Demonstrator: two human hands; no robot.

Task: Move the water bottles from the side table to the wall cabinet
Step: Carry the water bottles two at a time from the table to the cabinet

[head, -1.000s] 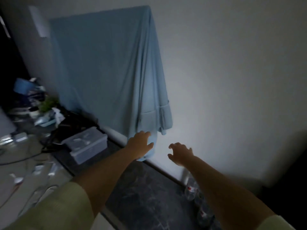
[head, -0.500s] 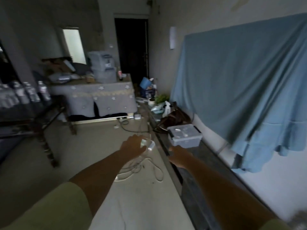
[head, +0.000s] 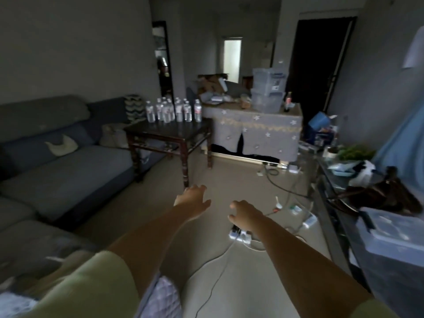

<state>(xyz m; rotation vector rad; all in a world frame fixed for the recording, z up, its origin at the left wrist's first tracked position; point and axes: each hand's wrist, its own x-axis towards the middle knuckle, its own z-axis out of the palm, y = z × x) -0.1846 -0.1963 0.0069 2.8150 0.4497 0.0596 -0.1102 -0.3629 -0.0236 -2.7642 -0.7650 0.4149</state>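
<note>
**Both hands out and empty, bottles on the far side table**

Dim room, wide-angle view from the head. Both forearms stretch forward over the pale floor (head: 229,180), bare from the yellow-green short sleeves (head: 98,283) down.

Left hand (head: 191,200): back of hand up, fingers loosely spread and pointing ahead toward the table, thumb out to the inner side. Holds nothing.

Right hand (head: 246,213): just beside the left and a little nearer the camera, palm down, fingers curled slightly downward, thumb tucked toward the left hand. Also empty. The two hands are apart, not touching.

Water bottles (head: 174,110): a cluster of clear bottles with white labels, upright, standing along the far edge of the dark wooden side table (head: 169,134). Exact count hard to tell; some overlap. The near part of the tabletop is bare. Bottles are well apart from both hands.

Surroundings: grey sofa (head: 68,161) along the left, its end next to the side table. Behind the table, a cloth-covered table (head: 259,131) with star pattern carries stacked clear storage bins (head: 268,88) and clutter. On the floor under the right forearm, a white power strip (head: 239,235) with cables running off. At the right edge, a low dark shelf (head: 330,226) bears a lidded plastic box (head: 394,235), a brown bag (head: 385,193) and a small green plant (head: 355,152); a blue cloth (head: 403,138) hangs above it.
</note>
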